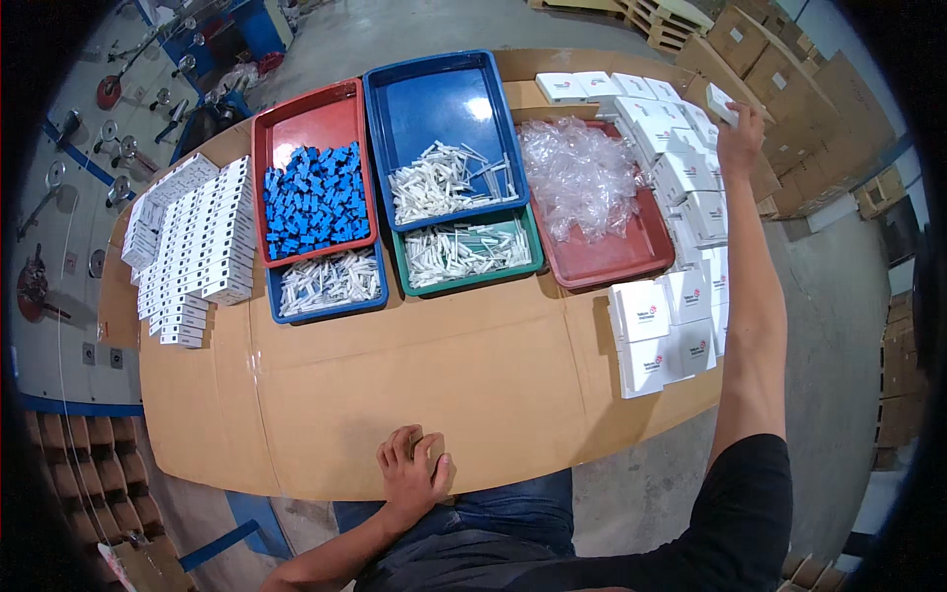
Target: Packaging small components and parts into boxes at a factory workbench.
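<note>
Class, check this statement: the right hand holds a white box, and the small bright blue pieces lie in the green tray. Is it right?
Not quite. The head view shows the blue pieces in the red tray at the left, not in the green tray. The rest stands: the right hand holds a white box.

White box (717,101) partly hidden by right hand (742,136)

Packing area, warehouse or workshop type. Indicators: concrete floor (631,513); wooden pallets (667,22) beyond the worktop (424,370)'s far edge; cartons (738,41) beyond its far right corner; white boxes (642,308) along its right edge.
</note>
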### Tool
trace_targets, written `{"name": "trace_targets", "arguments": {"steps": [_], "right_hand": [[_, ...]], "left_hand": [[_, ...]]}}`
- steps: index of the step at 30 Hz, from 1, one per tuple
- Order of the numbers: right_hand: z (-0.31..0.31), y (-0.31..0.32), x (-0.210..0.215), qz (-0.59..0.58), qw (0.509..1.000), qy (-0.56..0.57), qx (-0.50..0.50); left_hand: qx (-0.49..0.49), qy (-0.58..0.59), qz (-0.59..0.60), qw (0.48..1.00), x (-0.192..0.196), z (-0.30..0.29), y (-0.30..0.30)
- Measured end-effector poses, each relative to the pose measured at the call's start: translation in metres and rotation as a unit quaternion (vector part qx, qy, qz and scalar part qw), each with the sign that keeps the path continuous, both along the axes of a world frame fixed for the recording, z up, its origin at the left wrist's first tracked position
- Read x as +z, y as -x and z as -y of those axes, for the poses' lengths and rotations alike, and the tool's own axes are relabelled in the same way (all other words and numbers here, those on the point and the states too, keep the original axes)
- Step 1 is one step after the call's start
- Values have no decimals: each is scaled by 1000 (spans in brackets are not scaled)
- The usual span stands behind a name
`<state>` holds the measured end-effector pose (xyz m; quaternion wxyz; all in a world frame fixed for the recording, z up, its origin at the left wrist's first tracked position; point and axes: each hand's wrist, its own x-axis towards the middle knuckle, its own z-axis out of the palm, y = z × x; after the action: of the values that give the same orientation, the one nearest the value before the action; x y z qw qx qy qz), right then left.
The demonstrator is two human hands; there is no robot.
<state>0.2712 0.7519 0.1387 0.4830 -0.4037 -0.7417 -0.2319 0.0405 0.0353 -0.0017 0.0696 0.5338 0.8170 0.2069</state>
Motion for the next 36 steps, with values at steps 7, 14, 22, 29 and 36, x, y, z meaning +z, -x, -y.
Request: {"name": "trace_targets", "arguments": {"steps": [7,14,22,29,36], "right_hand": [[69,-17,32,37,994,-94,37],[161,-31,60,-64,982,-48,174],[309,-12,88,-140,913,9,384],[342,-23,81,-188,915,-29,356],[361,-24,77,-172,921,-97,336]], "left_hand": [[-8,-17,-2,1000,-1,3,0],[-15,-42,-19,999,2,7,-3],[-9,-92,-6,996,0,16,-2],[-18,-113,19,993,2,21,-1],[-28,-126,34,991,-4,23,0]]}}
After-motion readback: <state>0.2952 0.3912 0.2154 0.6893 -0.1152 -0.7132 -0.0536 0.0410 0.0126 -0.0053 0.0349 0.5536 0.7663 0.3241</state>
